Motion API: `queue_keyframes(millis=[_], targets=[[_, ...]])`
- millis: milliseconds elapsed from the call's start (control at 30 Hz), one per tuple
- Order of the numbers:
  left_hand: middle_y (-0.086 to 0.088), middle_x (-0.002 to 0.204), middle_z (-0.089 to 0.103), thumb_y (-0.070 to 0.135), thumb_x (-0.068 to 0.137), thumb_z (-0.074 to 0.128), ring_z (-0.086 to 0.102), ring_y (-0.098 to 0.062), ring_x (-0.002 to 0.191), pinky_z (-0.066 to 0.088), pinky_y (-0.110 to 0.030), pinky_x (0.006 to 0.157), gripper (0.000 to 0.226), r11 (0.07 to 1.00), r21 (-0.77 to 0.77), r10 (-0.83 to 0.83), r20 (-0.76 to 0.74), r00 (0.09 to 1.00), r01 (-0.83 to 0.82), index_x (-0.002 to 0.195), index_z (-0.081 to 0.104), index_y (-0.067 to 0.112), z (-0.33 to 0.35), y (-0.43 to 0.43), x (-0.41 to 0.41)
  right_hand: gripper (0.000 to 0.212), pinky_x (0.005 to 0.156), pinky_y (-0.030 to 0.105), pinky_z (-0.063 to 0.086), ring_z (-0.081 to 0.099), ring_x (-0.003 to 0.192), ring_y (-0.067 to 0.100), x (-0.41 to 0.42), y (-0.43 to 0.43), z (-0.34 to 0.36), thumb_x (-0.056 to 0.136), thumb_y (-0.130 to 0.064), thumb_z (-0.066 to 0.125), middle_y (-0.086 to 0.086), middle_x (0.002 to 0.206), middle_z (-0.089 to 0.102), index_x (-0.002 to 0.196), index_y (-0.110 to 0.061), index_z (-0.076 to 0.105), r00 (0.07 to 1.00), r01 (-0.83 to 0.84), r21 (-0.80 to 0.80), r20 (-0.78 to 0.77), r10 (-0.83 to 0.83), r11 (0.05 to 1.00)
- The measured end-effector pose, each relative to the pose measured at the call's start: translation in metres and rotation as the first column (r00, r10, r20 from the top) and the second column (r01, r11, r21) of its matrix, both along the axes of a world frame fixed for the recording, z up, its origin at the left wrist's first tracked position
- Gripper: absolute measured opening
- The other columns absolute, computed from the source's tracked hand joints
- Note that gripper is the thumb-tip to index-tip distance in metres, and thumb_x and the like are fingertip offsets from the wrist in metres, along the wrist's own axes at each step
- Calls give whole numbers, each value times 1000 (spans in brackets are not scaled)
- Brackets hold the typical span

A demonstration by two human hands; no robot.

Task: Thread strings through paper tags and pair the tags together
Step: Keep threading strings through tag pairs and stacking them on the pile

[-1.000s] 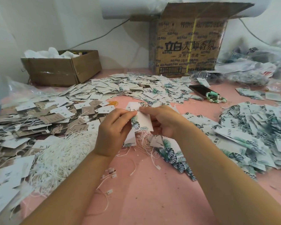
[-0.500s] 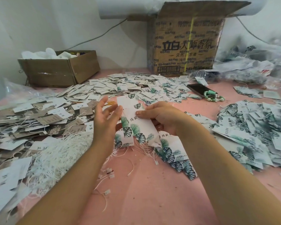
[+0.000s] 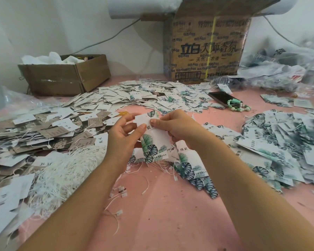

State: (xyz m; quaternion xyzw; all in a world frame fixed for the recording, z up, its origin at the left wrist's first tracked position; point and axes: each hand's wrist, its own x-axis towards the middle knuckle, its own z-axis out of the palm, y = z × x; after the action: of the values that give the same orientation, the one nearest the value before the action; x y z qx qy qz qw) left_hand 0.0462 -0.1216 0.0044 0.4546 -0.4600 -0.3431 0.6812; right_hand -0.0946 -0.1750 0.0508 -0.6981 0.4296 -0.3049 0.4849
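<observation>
I hold a white paper tag (image 3: 153, 140) printed with green leaves upright above the pink table. My left hand (image 3: 123, 136) pinches its upper left edge between thumb and forefinger. My right hand (image 3: 178, 127) pinches the top of the same tag from the right. A bundle of white strings (image 3: 62, 171) lies to the left of my left forearm. Loose leaf-printed tags (image 3: 188, 165) lie under and just behind my hands. Whether a string runs through the held tag is hidden by my fingers.
Tag heaps cover the left side (image 3: 34, 131), the far middle (image 3: 143, 96) and the right side (image 3: 286, 145). A phone (image 3: 221, 97) and green bead bracelet (image 3: 237, 106) lie at back right. Two cardboard boxes (image 3: 65, 77) (image 3: 207, 48) stand at the back. Short strings (image 3: 120, 192) litter the near table.
My left hand, spread open half a second ago, has closed back onto the tag's upper edge. The tag has turned from a slant to nearly upright between both hands.
</observation>
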Motion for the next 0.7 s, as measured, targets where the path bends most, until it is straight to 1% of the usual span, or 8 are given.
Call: queue_keyframes(millis=[67, 167, 233, 300, 367, 433, 600, 700], targets=[[4, 80, 74, 5, 84, 65, 68, -10, 67, 54, -26, 50, 26, 998, 0, 55, 8, 998, -55, 97, 63, 27, 0, 0, 0, 21, 46, 26, 29, 34, 49, 13, 0, 1, 2, 95, -20, 50, 0, 56, 43, 78, -12, 60, 999, 35, -54, 5, -35, 998], [5, 84, 72, 5, 83, 66, 68, -7, 68, 51, -22, 47, 27, 993, 5, 114, 22, 993, -114, 93, 62, 29, -2, 0, 0, 31, 52, 27, 37, 42, 56, 11, -2, 0, 5, 93, 2, 30, 0, 63, 54, 105, -16, 52, 994, 111, -151, 15, -110, 982], [0, 91, 70, 3, 83, 67, 68, -7, 70, 51, -22, 47, 28, 993, 9, 121, 26, 992, -122, 92, 63, 30, -2, 0, 0, 33, 52, 26, 40, 44, 58, 12, -3, 1, 6, 90, 5, 28, 0, 68, 58, 113, -17, 37, 993, 110, -247, -14, -117, 963], [-3, 93, 70, 1, 81, 68, 69, -8, 71, 52, -23, 48, 30, 994, 5, 109, 19, 994, -109, 90, 64, 29, -2, -1, -1, 20, 50, 28, 42, 46, 58, 12, -4, 1, 8, 94, -2, 31, 1, 72, 62, 109, -16, 29, 995, 84, -309, -24, -97, 947], [1, 87, 72, -1, 80, 68, 69, -8, 71, 54, -24, 51, 31, 995, 4, 98, -3, 995, -98, 89, 65, 29, -1, -2, -1, 7, 48, 28, 43, 46, 57, 12, -3, 2, 10, 97, -10, 35, 1, 75, 64, 97, -17, 35, 997, 61, -321, -20, -71, 945], [6, 80, 73, -1, 80, 68, 69, -8, 71, 55, -25, 54, 29, 995, 12, 96, -21, 995, -96, 88, 66, 27, 0, -2, -1, 17, 43, 21, 43, 49, 54, 13, -3, 3, 12, 96, -11, 42, -2, 74, 66, 83, -21, 42, 998, 34, -347, -38, -51, 937], [7, 75, 73, -1, 81, 66, 68, -7, 68, 54, -24, 57, 22, 997, 31, 69, -51, 996, -67, 86, 68, 21, 4, -3, -2, 13, 80, 35, 52, 64, 77, 17, -3, 4, 12, 88, -11, 60, 3, 76, 69, 78, -20, 61, 996, 58, -453, -39, -84, 890], [7, 76, 73, 1, 81, 66, 67, -8, 69, 55, -29, 63, 19, 999, 22, 40, -49, 998, -39, 87, 69, 19, 7, -3, -5, 6, 69, 15, 46, 55, 64, -4, -3, 3, 11, 85, -14, 64, -6, 69, 64, 83, -15, 70, 994, 67, -494, -41, -100, 867]])
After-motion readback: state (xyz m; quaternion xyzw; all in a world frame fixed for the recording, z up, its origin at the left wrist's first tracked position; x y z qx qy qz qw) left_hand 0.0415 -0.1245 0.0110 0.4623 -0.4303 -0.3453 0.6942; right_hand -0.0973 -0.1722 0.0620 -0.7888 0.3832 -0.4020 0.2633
